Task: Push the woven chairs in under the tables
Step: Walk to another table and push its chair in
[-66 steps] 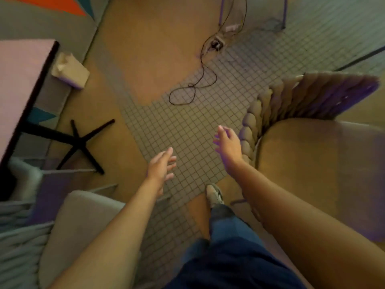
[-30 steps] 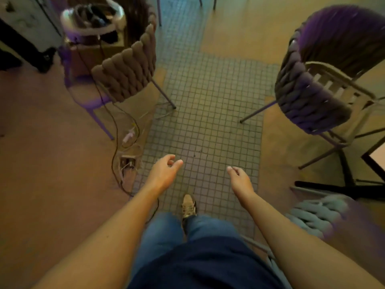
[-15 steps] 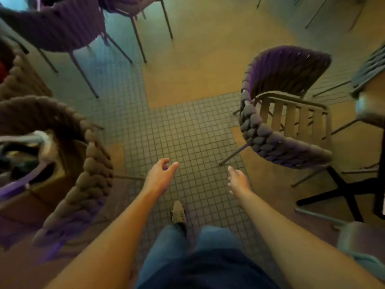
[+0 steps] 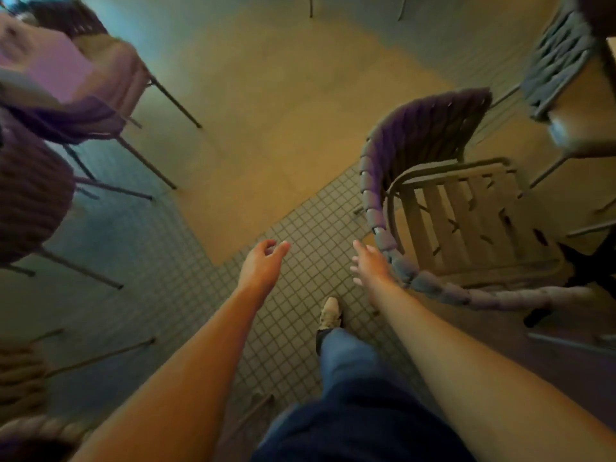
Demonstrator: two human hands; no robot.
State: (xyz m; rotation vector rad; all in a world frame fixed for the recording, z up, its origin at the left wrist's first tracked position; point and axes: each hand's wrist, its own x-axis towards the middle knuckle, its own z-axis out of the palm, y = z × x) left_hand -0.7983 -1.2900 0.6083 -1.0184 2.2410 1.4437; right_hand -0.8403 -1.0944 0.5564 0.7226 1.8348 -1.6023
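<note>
A woven chair (image 4: 416,151) with a purple-grey braided back and a slatted wooden seat (image 4: 466,218) stands at the right, its seat facing right toward a dark table base (image 4: 596,261). My right hand (image 4: 370,265) is open, fingers spread, right beside the chair's braided rim; I cannot tell if it touches. My left hand (image 4: 265,261) hovers empty over the tiled floor with fingers loosely curled. A table edge (image 4: 586,128) shows at the far right.
Two more woven chairs (image 4: 30,191) stand at the left, one (image 4: 100,85) under a pink-topped table (image 4: 50,68). Another grey woven chair (image 4: 556,58) is at the top right. My foot (image 4: 330,311) steps on small-tiled floor; bare yellow floor lies ahead.
The view has swung from one table area to this one and I have walked closer to the slatted chair. My right hand has reached up to its braided rim.
</note>
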